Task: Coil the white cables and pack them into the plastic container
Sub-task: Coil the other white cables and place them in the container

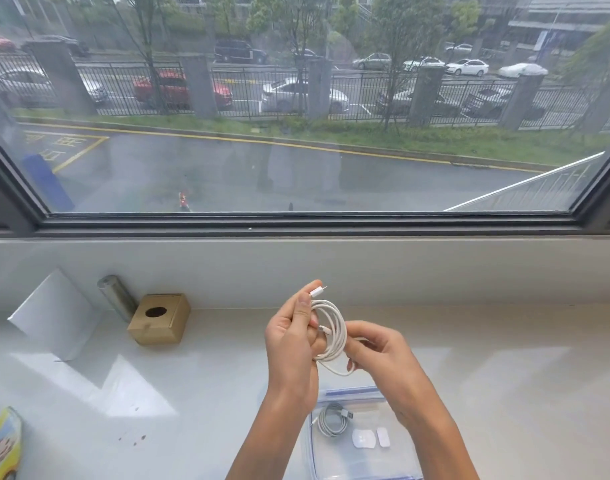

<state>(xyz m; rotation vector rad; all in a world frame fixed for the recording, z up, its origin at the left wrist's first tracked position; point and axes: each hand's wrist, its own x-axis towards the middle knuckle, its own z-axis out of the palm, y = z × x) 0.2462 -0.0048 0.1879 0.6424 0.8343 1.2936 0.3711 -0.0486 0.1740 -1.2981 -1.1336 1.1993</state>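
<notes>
We hold the white cable (334, 327) just above the plastic bag (352, 390): our left hand (291, 344) grips the loops, plug pinched on top; our right hand (379, 355) pinches the loose tail. If the left grip slackens while we tuck that tail, the loops could spring apart above the bag.

Coiled cable (337, 317) sat between left hand (289, 341) and right hand (383, 355), above the container (348, 391), which held 1 packed cable (332, 423) and 2 small pieces (364, 438); box (159, 318) stood left, behind.
</notes>
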